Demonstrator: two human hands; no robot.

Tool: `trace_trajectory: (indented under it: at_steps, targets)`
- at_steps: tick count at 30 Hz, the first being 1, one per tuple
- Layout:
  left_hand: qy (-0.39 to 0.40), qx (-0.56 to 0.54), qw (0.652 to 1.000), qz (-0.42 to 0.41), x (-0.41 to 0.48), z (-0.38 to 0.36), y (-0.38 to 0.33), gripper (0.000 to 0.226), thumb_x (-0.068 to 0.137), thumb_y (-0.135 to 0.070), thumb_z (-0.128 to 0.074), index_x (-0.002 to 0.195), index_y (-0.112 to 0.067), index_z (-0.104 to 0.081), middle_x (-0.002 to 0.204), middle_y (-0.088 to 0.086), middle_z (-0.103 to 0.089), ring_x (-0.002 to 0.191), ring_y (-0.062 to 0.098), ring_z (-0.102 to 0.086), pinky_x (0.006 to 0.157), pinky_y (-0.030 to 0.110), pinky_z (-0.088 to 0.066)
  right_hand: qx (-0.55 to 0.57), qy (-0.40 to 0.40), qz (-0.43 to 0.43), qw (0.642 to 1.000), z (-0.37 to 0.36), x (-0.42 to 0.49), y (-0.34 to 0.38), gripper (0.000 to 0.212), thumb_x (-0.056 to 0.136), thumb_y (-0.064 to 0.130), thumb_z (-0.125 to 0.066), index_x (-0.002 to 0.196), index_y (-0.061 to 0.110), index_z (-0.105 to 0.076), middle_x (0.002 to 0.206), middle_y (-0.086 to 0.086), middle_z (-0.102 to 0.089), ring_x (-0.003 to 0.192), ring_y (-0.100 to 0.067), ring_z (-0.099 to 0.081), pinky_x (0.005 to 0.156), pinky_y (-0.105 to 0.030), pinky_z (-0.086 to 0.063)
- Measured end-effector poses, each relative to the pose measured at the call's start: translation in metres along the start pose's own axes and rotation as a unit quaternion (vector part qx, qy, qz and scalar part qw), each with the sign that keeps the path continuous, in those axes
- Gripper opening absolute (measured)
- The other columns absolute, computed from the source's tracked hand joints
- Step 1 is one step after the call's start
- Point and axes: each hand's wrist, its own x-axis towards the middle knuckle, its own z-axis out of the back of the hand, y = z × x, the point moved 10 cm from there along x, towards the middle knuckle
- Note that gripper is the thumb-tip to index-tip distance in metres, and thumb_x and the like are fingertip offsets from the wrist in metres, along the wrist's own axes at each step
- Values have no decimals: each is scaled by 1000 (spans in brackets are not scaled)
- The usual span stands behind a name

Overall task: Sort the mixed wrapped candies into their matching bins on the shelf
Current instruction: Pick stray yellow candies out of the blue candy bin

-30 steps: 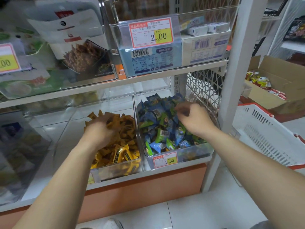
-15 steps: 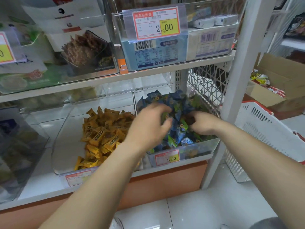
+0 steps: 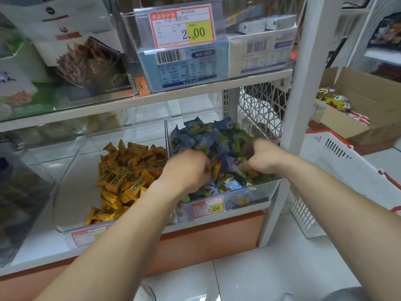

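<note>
Two clear bins sit side by side on the lower shelf. The left bin (image 3: 71, 192) holds yellow wrapped candies (image 3: 130, 170). In the right bin (image 3: 249, 197) lies a heap of blue and green wrapped candies (image 3: 206, 135) with a few yellow ones mixed in. Both my hands are down in the right bin. My left hand (image 3: 186, 168) curls its fingers round yellow candies (image 3: 216, 168) that stick out at its fingertips. At the bin's right side, my right hand (image 3: 262, 157) has its fingers curled into the pile, pinching candy wrappers; its fingertips are hidden.
Price tags (image 3: 207, 207) hang on the bin fronts. The shelf above (image 3: 195, 92) carries boxed goods and snack bags. A white upright post (image 3: 301, 83) stands right of the bins. Beyond it are a white shopping basket (image 3: 338, 170) and a cardboard box (image 3: 358, 109) of snacks.
My left hand left the yellow-candy bin and crossed right into the blue-candy bin. My right hand shifted to the bin's right side and curled tighter. The camera moved closer.
</note>
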Motion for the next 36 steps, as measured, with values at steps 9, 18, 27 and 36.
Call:
trace_trajectory:
  at_steps: [9,18,27,36]
  targets:
    - [109,-35,993,11,-4,-19,6,36,81,-22,-56,113,-37,-60,110,-5,-67,101,22,-62,76,32,-51,119,-166,102,974,41,-16,37,43,69,34,-90,105,24,-68,100,6,-68,91,-13,-62,77,-22,-45]
    - [22,-57,996,58,11,-22,0,42,79,-61,-55,100,-25,-59,93,3,-63,84,29,-62,61,32,-42,-33,0,181,983,-18,-22,61,30,82,13,-71,110,23,-75,107,3,-74,99,-17,-66,86,-28,-51]
    - [58,-190,978,68,21,-41,2,75,71,-30,-75,138,-22,-42,131,6,-43,105,27,-57,84,34,-50,-55,-2,137,989,-20,-5,33,35,94,16,-54,118,36,-69,108,2,-71,99,-24,-64,84,-36,-54]
    - [37,-194,975,98,22,-46,2,37,74,-59,-67,94,-29,-59,90,-6,-66,82,19,-63,66,33,-51,-39,-8,155,987,-27,0,34,21,87,15,-63,104,24,-71,105,0,-69,101,-22,-62,84,-32,-49]
